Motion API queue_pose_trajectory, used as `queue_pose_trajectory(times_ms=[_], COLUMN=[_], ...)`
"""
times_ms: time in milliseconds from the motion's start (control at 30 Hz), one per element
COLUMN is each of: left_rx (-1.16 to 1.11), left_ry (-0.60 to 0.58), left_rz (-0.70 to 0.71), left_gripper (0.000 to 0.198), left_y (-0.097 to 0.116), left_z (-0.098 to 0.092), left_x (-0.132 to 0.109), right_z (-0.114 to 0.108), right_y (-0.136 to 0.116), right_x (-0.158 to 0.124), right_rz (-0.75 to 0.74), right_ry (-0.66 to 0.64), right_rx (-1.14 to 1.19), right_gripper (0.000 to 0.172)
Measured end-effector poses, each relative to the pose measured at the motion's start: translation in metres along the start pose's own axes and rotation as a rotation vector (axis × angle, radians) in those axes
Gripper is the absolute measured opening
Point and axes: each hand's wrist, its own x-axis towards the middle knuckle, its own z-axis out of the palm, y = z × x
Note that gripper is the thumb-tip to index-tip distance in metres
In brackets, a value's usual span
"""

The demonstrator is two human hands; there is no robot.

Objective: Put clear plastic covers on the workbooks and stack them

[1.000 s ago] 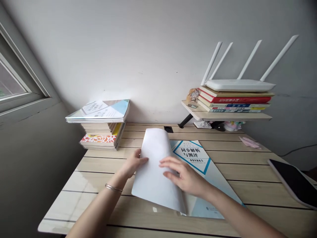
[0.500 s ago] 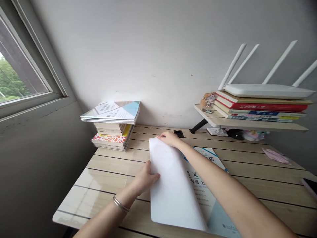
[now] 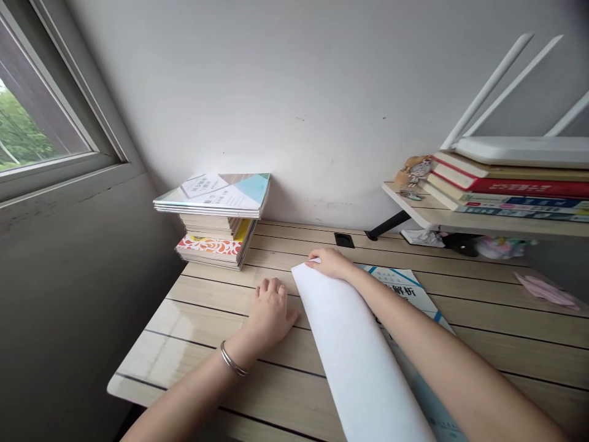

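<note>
My right hand (image 3: 332,263) pinches the upper end of a large white sheet of paper (image 3: 350,344), which bows upward in a long curve. Partly under the sheet and my right forearm lies a workbook (image 3: 407,285) with a white and blue cover and dark printed characters. My left hand (image 3: 271,313) rests palm down on the wooden table (image 3: 202,331), left of the sheet and apart from it. Its fingers are slightly bent, the thumb is out to the side, and nothing is in it. A metal bangle (image 3: 233,360) circles the left wrist.
At the back left stands a stack of books (image 3: 216,239) topped by several thin workbooks (image 3: 216,193). On the right, a raised shelf (image 3: 442,216) carries books (image 3: 519,184) and a white router (image 3: 519,149). A pink item (image 3: 547,290) lies below it. A window (image 3: 41,123) is at left.
My left hand has let go of the sheet's left edge and now lies on the table. My right hand has bent the sheet further over to the right. The view has shifted slightly right.
</note>
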Motion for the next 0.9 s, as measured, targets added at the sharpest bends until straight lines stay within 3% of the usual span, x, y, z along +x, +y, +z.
queue_pose_trajectory(times_ms=[167, 367, 533, 733, 900], left_rx=[0.089, 0.156, 0.209, 0.152, 0.156], left_ry=[-0.018, 0.012, -0.041, -0.010, -0.023], left_rz=[-0.064, -0.097, -0.096, -0.099, -0.150], left_gripper=[0.031, 0.032, 0.032, 0.022, 0.036], left_y=[0.013, 0.014, 0.016, 0.013, 0.013], left_z=[0.002, 0.003, 0.002, -0.002, -0.001], left_x=[0.001, 0.007, 0.008, 0.008, 0.011], right_z=[0.005, 0.011, 0.013, 0.015, 0.014], right_y=[0.004, 0.002, -0.001, -0.003, -0.004], right_x=[0.002, 0.005, 0.007, 0.007, 0.005], right_rz=[0.022, 0.044, 0.042, 0.024, 0.024], right_ry=[-0.017, -0.019, -0.017, -0.017, -0.012], right_rx=[-0.036, -0.031, -0.026, -0.020, -0.021], right_gripper=[0.023, 0.022, 0.020, 0.022, 0.022])
